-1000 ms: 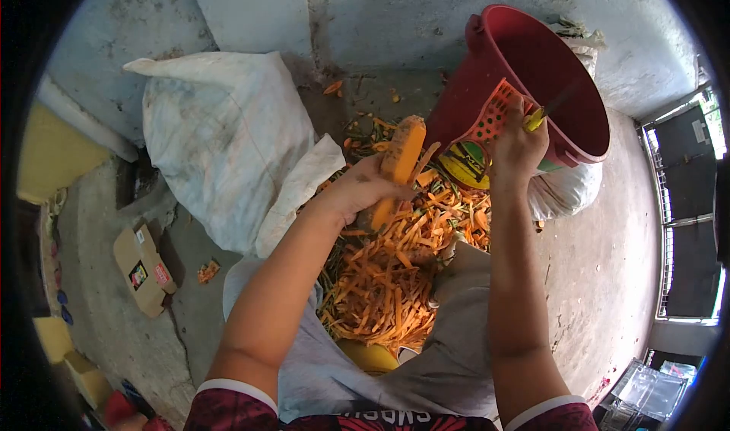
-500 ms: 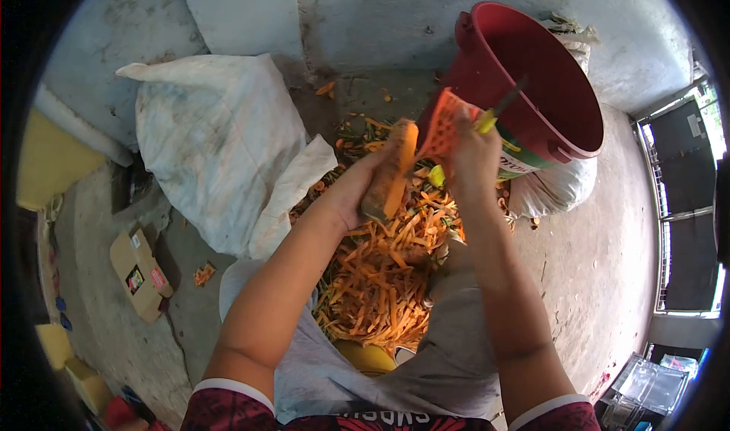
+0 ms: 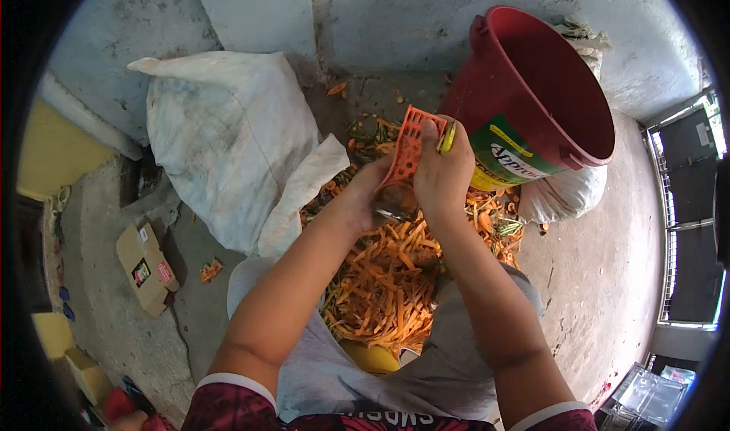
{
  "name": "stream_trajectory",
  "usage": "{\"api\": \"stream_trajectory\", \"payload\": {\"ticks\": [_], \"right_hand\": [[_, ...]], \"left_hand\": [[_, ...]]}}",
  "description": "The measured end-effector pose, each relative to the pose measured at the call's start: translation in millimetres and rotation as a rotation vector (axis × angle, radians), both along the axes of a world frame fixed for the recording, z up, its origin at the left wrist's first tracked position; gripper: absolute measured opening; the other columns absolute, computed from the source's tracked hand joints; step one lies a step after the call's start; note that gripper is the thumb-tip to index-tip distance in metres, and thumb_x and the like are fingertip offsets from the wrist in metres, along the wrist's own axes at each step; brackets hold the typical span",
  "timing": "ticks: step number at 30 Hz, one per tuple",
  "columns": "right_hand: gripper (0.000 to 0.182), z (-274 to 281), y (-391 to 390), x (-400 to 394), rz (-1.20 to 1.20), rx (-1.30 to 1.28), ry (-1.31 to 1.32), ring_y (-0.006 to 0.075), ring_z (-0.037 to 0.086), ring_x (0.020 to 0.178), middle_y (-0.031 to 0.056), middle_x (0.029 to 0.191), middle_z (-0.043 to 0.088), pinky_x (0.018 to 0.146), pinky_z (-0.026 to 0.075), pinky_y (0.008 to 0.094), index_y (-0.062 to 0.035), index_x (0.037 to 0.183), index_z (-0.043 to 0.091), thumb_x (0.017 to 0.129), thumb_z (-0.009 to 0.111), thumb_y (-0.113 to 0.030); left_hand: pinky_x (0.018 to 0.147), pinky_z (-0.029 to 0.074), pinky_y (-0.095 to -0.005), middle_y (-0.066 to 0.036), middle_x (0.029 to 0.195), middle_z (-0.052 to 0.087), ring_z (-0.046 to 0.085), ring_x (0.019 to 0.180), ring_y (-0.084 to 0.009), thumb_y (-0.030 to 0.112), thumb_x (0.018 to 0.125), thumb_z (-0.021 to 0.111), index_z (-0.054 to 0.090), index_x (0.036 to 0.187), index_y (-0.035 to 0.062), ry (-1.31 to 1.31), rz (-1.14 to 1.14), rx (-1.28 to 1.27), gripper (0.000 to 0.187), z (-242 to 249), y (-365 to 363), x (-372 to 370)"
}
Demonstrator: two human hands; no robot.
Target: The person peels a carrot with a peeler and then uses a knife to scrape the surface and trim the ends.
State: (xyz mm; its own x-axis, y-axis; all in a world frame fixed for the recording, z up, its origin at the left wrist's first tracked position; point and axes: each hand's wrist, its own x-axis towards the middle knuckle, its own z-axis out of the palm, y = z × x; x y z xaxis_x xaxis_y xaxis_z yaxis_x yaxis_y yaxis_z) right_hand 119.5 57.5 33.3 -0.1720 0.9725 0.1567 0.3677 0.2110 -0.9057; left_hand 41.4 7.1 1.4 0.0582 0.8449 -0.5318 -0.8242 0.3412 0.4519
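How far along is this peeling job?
Done: plenty, judging by the heap of orange shavings. In hand: the left hand holds a mostly hidden piece by the orange perforated tool in the right hand. Left: apparently its brownish end; how many more remain, I can't tell.

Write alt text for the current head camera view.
The right hand holds an orange perforated tool over a partly hidden vegetable in the left hand, above heaped orange shavings. A white sack sits left, a dark red bucket right.
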Motion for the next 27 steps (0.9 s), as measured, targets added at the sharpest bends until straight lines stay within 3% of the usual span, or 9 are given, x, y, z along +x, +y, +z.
{"api": "stream_trajectory", "payload": {"ticks": [4, 6, 8, 11, 15, 17, 20, 22, 27], "right_hand": [[0.016, -6.7, 18.1, 2.9, -0.140, 0.174, 0.008, 0.0167, 0.050, 0.066, 0.0095, 0.073, 0.053, 0.063, 0.040, 0.0283, 0.0010, 0.082, 0.050, 0.083, 0.047, -0.014], [0.014, -9.5, 58.3, 23.3, -0.334, 0.256, -0.099, 0.0213, 0.053, 0.060, 0.0120, 0.071, 0.055, 0.056, 0.041, 0.0320, 0.0001, 0.084, 0.050, 0.082, 0.048, -0.014], [0.013, -31.5, 102.4, 50.4, -0.424, 0.465, 0.074, 0.0205, 0.052, 0.058, 0.0101, 0.069, 0.054, 0.054, 0.040, 0.0309, -0.0007, 0.081, 0.050, 0.082, 0.048, -0.014], [0.012, -26.6, 121.4, 74.3, -0.490, 0.104, 0.205, 0.0181, 0.050, 0.058, 0.0089, 0.068, 0.053, 0.053, 0.039, 0.0286, -0.0012, 0.080, 0.049, 0.082, 0.048, -0.013], [0.014, -8.2, 76.2, 45.6, -0.224, 0.281, 0.180, 0.0116, 0.048, 0.062, 0.0060, 0.069, 0.051, 0.057, 0.039, 0.0259, -0.0011, 0.080, 0.049, 0.083, 0.048, -0.014], [0.017, -5.9, 42.7, 26.1, -0.105, 0.256, 0.240, 0.0135, 0.049, 0.063, 0.0069, 0.071, 0.052, 0.059, 0.040, 0.0266, -0.0005, 0.082, 0.049, 0.083, 0.049, -0.017], [0.020, 0.8, 7.6, 9.2, -0.026, 0.175, 0.102, 0.0170, 0.050, 0.065, 0.0100, 0.073, 0.053, 0.061, 0.040, 0.0272, 0.0004, 0.088, 0.048, 0.084, 0.048, -0.019], [0.021, 3.9, -4.4, 2.4, 0.029, 0.141, 0.075, 0.0178, 0.051, 0.066, 0.0116, 0.074, 0.053, 0.062, 0.041, 0.0276, 0.0008, 0.090, 0.048, 0.084, 0.048, -0.019], [0.022, -2.3, -5.8, -3.2, 0.006, 0.124, 0.085, 0.0205, 0.053, 0.064, 0.0131, 0.073, 0.054, 0.060, 0.041, 0.0306, 0.0013, 0.090, 0.048, 0.084, 0.047, -0.020]], "left_hand": [[0.058, 0.051, -0.0300, -0.009, 0.085, 0.059, 0.060, 0.071, -0.0175, 0.030, 0.088, 0.034, 0.048, 0.103, 0.0056, 0.103, -0.191, 0.004, 0.032, -6.5, -2.4, -3.8], [0.058, 0.050, -0.0302, -0.010, 0.084, 0.059, 0.059, 0.070, -0.0175, 0.034, 0.087, 0.035, 0.048, 0.104, 0.0042, 0.064, -0.291, 0.037, 0.037, -5.3, -14.5, 3.2], [0.059, 0.050, -0.0303, -0.010, 0.084, 0.058, 0.059, 0.071, -0.0171, 0.038, 0.086, 0.037, 0.047, 0.105, 0.0033, 0.078, -0.376, 0.057, 0.040, 0.8, -21.9, 4.4], [0.063, 0.049, -0.0295, -0.010, 0.087, 0.058, 0.058, 0.074, -0.0160, 0.040, 0.084, 0.042, 0.047, 0.106, 0.0032, 0.136, -0.392, 0.080, 0.043, 9.0, -26.5, -4.7], [0.066, 0.048, -0.0280, -0.009, 0.091, 0.057, 0.058, 0.076, -0.0157, 0.038, 0.082, 0.046, 0.048, 0.106, 0.0040, 0.081, -0.184, 0.076, 0.041, 2.9, -21.6, -13.3], [0.066, 0.048, -0.0285, -0.006, 0.091, 0.057, 0.058, 0.075, -0.0163, 0.037, 0.083, 0.046, 0.048, 0.107, 0.0055, 0.043, -0.121, 0.055, 0.040, 0.5, -15.7, -14.5], [0.060, 0.046, -0.0262, -0.004, 0.088, 0.057, 0.055, 0.076, -0.0123, 0.042, 0.084, 0.041, 0.050, 0.102, 0.0084, 0.053, -0.178, 0.105, 0.039, -5.2, -9.4, -14.7], [0.062, 0.047, -0.0281, -0.005, 0.089, 0.057, 0.056, 0.078, -0.0135, 0.040, 0.085, 0.038, 0.050, 0.102, 0.0083, 0.021, -0.086, 0.129, 0.038, -5.0, -7.2, -11.7], [0.063, 0.049, -0.0300, -0.005, 0.088, 0.058, 0.058, 0.073, -0.0160, 0.032, 0.086, 0.038, 0.051, 0.099, 0.0083, -0.150, 0.047, 0.043, 0.030, -10.7, -1.7, -7.9]]}}
